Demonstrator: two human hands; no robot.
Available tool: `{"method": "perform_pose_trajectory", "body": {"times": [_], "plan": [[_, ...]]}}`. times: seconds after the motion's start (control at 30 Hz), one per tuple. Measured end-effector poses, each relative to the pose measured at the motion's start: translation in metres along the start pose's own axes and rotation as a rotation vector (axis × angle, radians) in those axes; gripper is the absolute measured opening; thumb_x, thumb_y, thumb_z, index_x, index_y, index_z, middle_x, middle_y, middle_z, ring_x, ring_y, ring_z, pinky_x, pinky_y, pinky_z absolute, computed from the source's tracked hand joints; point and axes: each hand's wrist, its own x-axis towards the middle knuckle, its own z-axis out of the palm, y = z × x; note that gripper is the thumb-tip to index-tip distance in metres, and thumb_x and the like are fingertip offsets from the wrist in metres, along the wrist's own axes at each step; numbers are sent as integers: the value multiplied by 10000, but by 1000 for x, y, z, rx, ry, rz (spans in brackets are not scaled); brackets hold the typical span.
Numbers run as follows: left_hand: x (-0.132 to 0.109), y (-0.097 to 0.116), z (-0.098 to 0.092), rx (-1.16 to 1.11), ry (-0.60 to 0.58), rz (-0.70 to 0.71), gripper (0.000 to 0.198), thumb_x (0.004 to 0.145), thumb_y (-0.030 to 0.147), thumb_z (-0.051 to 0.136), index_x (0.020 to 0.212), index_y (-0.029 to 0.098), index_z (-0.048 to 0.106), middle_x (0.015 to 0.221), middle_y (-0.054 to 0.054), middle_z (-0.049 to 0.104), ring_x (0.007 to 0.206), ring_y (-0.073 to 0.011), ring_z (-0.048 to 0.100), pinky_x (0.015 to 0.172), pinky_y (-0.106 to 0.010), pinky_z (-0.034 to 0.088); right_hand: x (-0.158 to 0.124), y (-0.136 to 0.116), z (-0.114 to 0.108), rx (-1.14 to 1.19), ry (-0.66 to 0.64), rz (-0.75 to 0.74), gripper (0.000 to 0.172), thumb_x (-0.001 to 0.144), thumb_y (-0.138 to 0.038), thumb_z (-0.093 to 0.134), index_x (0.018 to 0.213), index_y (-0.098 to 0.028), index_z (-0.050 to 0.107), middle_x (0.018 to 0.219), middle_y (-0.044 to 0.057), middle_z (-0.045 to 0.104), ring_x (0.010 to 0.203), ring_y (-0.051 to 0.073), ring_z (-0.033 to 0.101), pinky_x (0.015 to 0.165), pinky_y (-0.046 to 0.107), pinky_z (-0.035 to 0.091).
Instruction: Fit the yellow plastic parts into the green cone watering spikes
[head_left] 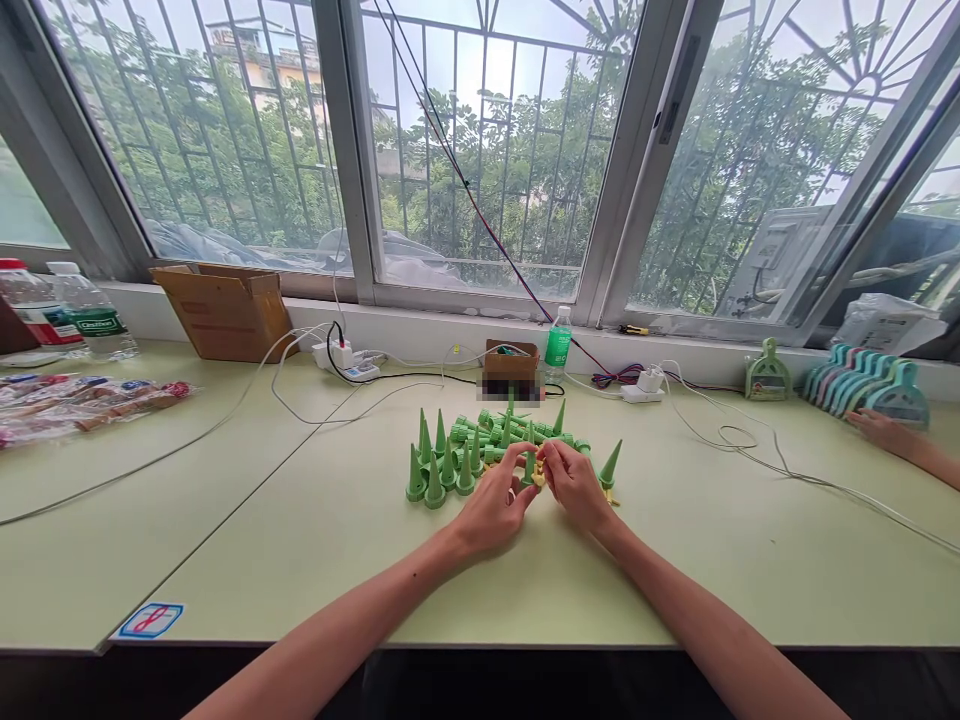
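Both hands meet over the middle of the table. My left hand (pixel 495 508) curls its thumb and forefinger around a green plastic spike (pixel 529 462), which points up. A small yellow plastic piece (pixel 538 481) shows between the fingertips of both hands. My right hand (pixel 576 488) is closed in a pinch at this yellow piece; its fingertips partly cover it. Left of the hands, several green spikes (pixel 434 485) stand on their round caps. Behind lies a pile of green tube-like parts (pixel 491 437) with yellow bits among them. Another green spike (pixel 611 465) leans beside my right hand.
A small brown box (pixel 511 362) and a green-labelled bottle (pixel 559 342) stand behind the pile. White cables (pixel 739 440) and power strips (pixel 352 365) lie along the back. At far right another person's hand (pixel 889 435) touches a row of dustpan-like pieces (pixel 862 385). A cardboard box (pixel 225 315) stands left.
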Motion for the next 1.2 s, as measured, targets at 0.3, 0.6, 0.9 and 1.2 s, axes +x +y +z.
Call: {"method": "perform_pose_trajectory", "body": {"times": [0.3, 0.6, 0.9, 1.2], "plan": [[0, 1, 0, -89, -52, -2, 407, 917, 285, 499, 1300, 297, 362, 1170, -78, 530, 623, -87, 570, 605, -263, 516, 0, 2, 1, 18, -3, -6, 423, 1001, -484, 369, 728, -199, 522, 569, -27, 479, 466, 115, 417, 457, 237, 324], [-1, 0, 1, -54, -54, 5, 391, 892, 256, 521, 1245, 266, 354, 1177, -72, 552, 608, -78, 555, 608, -258, 499, 0, 3, -1, 36, -25, -68, 344, 965, -454, 473, 782, -182, 577, 605, -10, 525, 513, 128, 443, 489, 245, 347], [1, -5, 1, 140, -5, 38, 366, 834, 206, 559, 1186, 229, 460, 1092, -48, 612, 563, -87, 527, 651, -281, 488, 1, 8, -1, 12, -3, -95, 352, 920, -434, 557, 673, -196, 479, 566, -43, 405, 498, 111, 350, 470, 246, 280], [2, -7, 1, 234, 56, 12, 330, 807, 111, 523, 1124, 204, 540, 1103, -67, 626, 720, -147, 595, 764, -311, 502, -2, 1, -1, -60, 14, -119, 281, 927, -376, 541, 720, -187, 535, 564, -33, 462, 499, 116, 385, 484, 247, 305]]}}
